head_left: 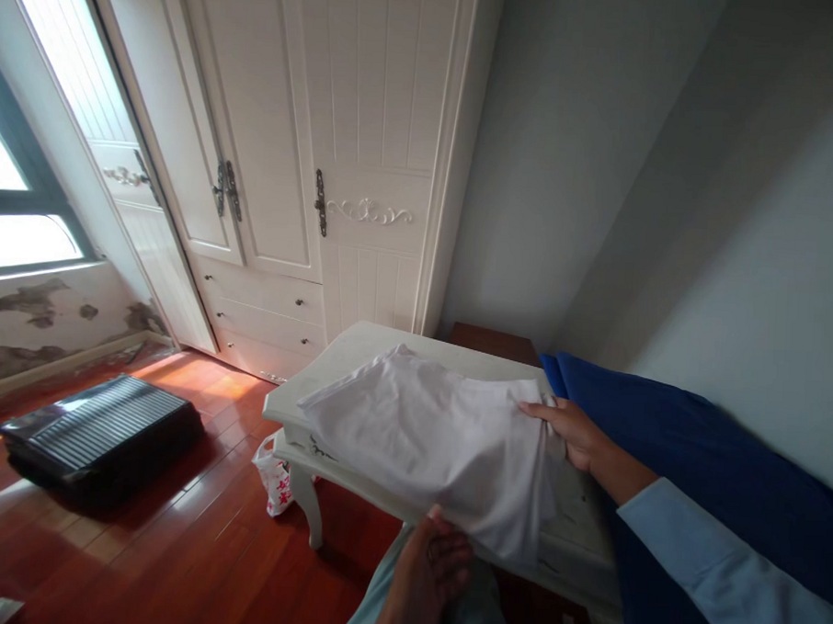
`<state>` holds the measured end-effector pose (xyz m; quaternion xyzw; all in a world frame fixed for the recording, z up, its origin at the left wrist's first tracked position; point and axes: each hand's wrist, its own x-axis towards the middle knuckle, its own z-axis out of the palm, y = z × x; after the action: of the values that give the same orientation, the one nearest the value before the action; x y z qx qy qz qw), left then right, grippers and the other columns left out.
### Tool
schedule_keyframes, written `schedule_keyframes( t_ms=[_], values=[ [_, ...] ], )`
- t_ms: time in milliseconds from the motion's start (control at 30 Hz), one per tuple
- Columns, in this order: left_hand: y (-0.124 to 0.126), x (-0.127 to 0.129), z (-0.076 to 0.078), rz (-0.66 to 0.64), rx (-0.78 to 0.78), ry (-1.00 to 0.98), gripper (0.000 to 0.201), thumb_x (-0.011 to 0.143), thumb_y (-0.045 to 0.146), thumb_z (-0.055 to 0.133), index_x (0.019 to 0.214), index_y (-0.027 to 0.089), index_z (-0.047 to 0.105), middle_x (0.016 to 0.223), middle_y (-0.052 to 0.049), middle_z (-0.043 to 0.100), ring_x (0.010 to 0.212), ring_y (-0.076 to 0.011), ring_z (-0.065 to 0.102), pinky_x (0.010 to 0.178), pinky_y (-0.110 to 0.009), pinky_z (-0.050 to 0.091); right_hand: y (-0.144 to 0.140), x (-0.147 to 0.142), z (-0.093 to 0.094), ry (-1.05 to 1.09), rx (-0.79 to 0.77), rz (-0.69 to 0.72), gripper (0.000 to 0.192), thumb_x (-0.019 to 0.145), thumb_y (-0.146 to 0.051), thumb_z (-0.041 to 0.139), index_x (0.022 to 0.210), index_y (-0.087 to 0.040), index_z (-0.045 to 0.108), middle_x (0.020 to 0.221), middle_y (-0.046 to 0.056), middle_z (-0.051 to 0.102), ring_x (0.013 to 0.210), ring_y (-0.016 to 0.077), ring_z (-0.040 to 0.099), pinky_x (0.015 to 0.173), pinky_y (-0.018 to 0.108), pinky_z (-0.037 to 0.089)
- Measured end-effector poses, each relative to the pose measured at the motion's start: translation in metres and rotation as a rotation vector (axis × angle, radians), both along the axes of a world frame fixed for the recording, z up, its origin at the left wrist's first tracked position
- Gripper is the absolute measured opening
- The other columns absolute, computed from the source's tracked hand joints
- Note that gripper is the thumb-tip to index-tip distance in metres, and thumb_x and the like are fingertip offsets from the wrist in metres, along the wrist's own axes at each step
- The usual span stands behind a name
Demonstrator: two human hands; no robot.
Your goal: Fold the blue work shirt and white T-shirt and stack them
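A white garment [431,432] lies spread on a small white table [350,346], its near part hanging over the table's front edge. My left hand [427,570] pinches the garment's lower edge from below. My right hand [573,431], in a light blue sleeve, grips the garment's right edge. Both hands hold the cloth slightly lifted off the tabletop.
A blue cloth [693,453] lies along the wall to the right. A white wardrobe [313,160] stands behind the table. A dark suitcase [98,427] lies on the red wooden floor at left. A white bag with red print [275,476] sits by the table leg.
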<state>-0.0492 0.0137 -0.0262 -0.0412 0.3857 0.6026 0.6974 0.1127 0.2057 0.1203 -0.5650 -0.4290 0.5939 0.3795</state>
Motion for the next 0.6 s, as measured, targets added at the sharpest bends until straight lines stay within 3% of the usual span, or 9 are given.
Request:
schedule_keyframes(
  t_ms=[67, 167, 233, 333, 433, 533, 600],
  values=[
    [0.006, -0.01, -0.006, 0.127, -0.029, 0.05, 0.022, 0.096, 0.034, 0.065, 0.102, 0.012, 0.066, 0.095, -0.011, 0.074, 0.085, -0.0196, 0.072, 0.073, -0.029, 0.056, -0.005, -0.001, 0.019, -0.04, 0.052, 0.011, 0.01, 0.079, -0.005, 0.075, 0.086, -0.012, 0.072, 0.076, 0.009, 0.077, 0.063, 0.02, 0.071, 0.06, 0.027, 0.057],
    [0.011, -0.023, 0.001, 0.233, -0.012, 0.086, 0.016, 0.095, 0.025, 0.066, 0.106, 0.015, 0.065, 0.093, -0.007, 0.073, 0.082, -0.0182, 0.072, 0.075, -0.03, 0.059, -0.009, 0.001, 0.043, -0.104, 0.119, 0.033, 0.009, 0.082, -0.006, 0.073, 0.088, -0.013, 0.073, 0.077, 0.009, 0.077, 0.067, 0.0194, 0.071, 0.062, 0.025, 0.056],
    [0.013, -0.031, 0.012, 0.152, 0.014, 0.131, 0.022, 0.095, 0.032, 0.066, 0.105, 0.012, 0.066, 0.091, -0.01, 0.074, 0.08, -0.0214, 0.073, 0.069, -0.033, 0.061, -0.009, 0.005, 0.058, -0.129, 0.154, 0.044, 0.011, 0.081, -0.006, 0.074, 0.089, -0.014, 0.073, 0.077, 0.007, 0.076, 0.068, 0.0182, 0.071, 0.061, 0.024, 0.055],
    [0.011, -0.045, 0.03, -0.113, -0.021, 0.219, 0.049, 0.1, 0.05, 0.056, 0.102, 0.002, 0.069, 0.096, -0.018, 0.075, 0.077, -0.0245, 0.073, 0.057, -0.032, 0.059, -0.011, 0.014, 0.08, -0.153, 0.177, 0.101, 0.011, 0.081, -0.007, 0.075, 0.09, -0.013, 0.072, 0.077, 0.005, 0.076, 0.066, 0.0165, 0.07, 0.06, 0.022, 0.054],
    [0.011, -0.051, 0.039, -0.296, -0.042, 0.191, 0.07, 0.103, 0.058, 0.041, 0.102, -0.006, 0.069, 0.104, -0.026, 0.074, 0.077, -0.0247, 0.074, 0.058, -0.032, 0.06, -0.016, 0.024, 0.105, -0.19, 0.191, 0.16, 0.017, 0.08, -0.01, 0.076, 0.097, -0.012, 0.071, 0.08, 0.006, 0.076, 0.068, 0.0168, 0.07, 0.058, 0.021, 0.054],
    [0.012, -0.045, 0.042, -0.247, -0.006, 0.156, 0.066, 0.104, 0.054, 0.043, 0.12, -0.007, 0.063, 0.099, -0.024, 0.076, 0.08, -0.0267, 0.075, 0.065, -0.032, 0.061, -0.025, 0.032, 0.131, -0.258, 0.207, 0.183, 0.026, 0.079, -0.012, 0.078, 0.104, -0.012, 0.071, 0.086, 0.007, 0.078, 0.072, 0.0179, 0.072, 0.057, 0.021, 0.055],
    [0.014, -0.036, 0.042, -0.176, 0.017, 0.159, 0.058, 0.103, 0.049, 0.051, 0.136, 0.002, 0.055, 0.1, -0.019, 0.077, 0.08, -0.0273, 0.076, 0.068, -0.036, 0.063, -0.033, 0.038, 0.149, -0.295, 0.218, 0.211, 0.032, 0.078, -0.015, 0.081, 0.108, -0.012, 0.071, 0.093, 0.009, 0.079, 0.076, 0.0194, 0.073, 0.059, 0.022, 0.057]
  ],
)
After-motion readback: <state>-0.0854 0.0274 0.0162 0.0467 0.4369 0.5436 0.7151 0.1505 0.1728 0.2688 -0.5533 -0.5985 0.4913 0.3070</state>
